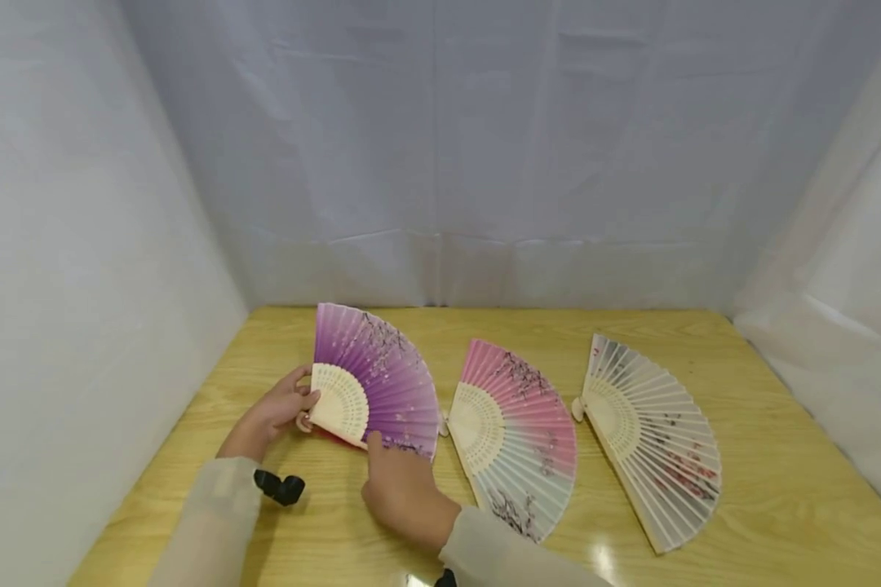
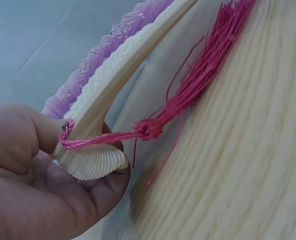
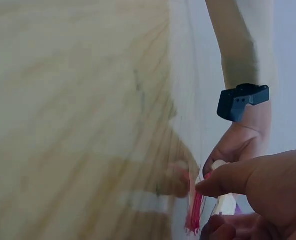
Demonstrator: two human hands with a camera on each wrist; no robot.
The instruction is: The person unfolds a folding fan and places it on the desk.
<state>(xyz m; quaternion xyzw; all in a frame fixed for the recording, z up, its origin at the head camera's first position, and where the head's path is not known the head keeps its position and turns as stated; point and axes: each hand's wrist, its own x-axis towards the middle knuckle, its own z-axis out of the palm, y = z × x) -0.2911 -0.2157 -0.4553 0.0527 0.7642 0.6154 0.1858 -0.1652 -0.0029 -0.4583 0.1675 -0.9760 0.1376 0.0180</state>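
Note:
An open purple folding fan with blossom print and pale pierced ribs stands at the left, tilted up. My left hand grips it at the pivot end; in the left wrist view the thumb and fingers hold the scalloped rib ends. From that end a pink-red tassel trails on its cord. My right hand is at the fan's lower edge. In the right wrist view its thumb and curled fingers lie either side of the outer rib, beside the tassel; the exact contact is partly hidden.
A pink-to-pale-blue fan lies spread just right of the purple one, partly behind my right sleeve. Farther right lies a white-grey fan with red flowers. The wooden table is bounded by white sheeting at the back and sides.

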